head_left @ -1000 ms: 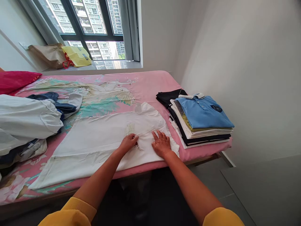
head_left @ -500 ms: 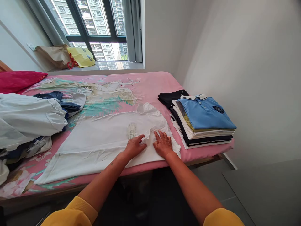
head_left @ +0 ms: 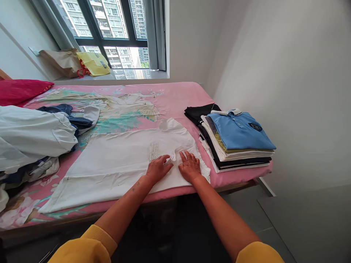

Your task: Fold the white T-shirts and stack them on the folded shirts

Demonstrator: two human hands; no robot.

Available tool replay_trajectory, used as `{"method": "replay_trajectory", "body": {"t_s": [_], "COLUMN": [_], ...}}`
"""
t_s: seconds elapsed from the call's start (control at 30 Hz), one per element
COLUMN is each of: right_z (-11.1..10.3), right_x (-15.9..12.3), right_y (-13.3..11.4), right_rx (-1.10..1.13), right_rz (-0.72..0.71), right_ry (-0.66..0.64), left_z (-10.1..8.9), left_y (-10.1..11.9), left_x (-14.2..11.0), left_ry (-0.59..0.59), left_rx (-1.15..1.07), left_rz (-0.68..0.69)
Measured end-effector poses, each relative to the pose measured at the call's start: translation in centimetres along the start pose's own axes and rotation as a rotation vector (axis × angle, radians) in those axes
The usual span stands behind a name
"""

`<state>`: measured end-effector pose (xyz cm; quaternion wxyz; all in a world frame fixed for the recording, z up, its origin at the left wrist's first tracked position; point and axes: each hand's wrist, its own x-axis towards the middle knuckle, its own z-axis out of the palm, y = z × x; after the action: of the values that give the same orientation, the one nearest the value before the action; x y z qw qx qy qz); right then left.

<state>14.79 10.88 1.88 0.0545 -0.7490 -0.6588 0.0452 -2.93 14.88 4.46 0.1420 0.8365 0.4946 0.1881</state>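
Note:
A white T-shirt (head_left: pixel 115 157) with a small printed block on its chest lies spread across the near side of the bed, its neckline toward the right. My left hand (head_left: pixel 159 169) rests on the shirt beside the collar, thumb and fingers apart, with nothing visible between them. On the other side of the collar, my right hand (head_left: pixel 190 167) lies flat on the fabric with its fingers spread. A few creases run along the shirt's lower part.
Folded clothes with a blue polo shirt (head_left: pixel 241 131) on top are stacked at the bed's right end. A heap of loose clothes (head_left: pixel 35 137) lies at left, near a red pillow (head_left: pixel 24 90). Bags, one yellow (head_left: pixel 94 64), stand on the windowsill.
My left hand has shifted slightly, its thumb now farther from the fingers. The right hand stays flat in place. The view has tilted down a little.

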Motion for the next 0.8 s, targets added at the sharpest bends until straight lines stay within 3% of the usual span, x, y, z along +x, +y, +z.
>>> {"method": "replay_trajectory", "body": {"t_s": [0.17,0.4,0.6,0.8], "right_z": [0.2,0.4,0.1,0.1], "right_x": [0.1,0.0,-0.1,-0.1], "right_y": [0.1,0.1,0.1,0.2], "right_rx": [0.014,0.025,0.046,0.055], "right_rz": [-0.003,-0.008,0.009,0.0], "right_ry": [0.018,0.05,0.062,0.068], "left_z": [0.0,-0.7,-0.1,-0.4], "left_y": [0.5,1.5,1.3,0.7], "left_x": [1.1,1.5,1.4,1.4], "left_ry": [0.038,0.104,0.018,-0.043], "left_rx": [0.169,0.058,-0.035,-0.099], "left_rz": [0.091,0.034,-0.232,-0.291]}}
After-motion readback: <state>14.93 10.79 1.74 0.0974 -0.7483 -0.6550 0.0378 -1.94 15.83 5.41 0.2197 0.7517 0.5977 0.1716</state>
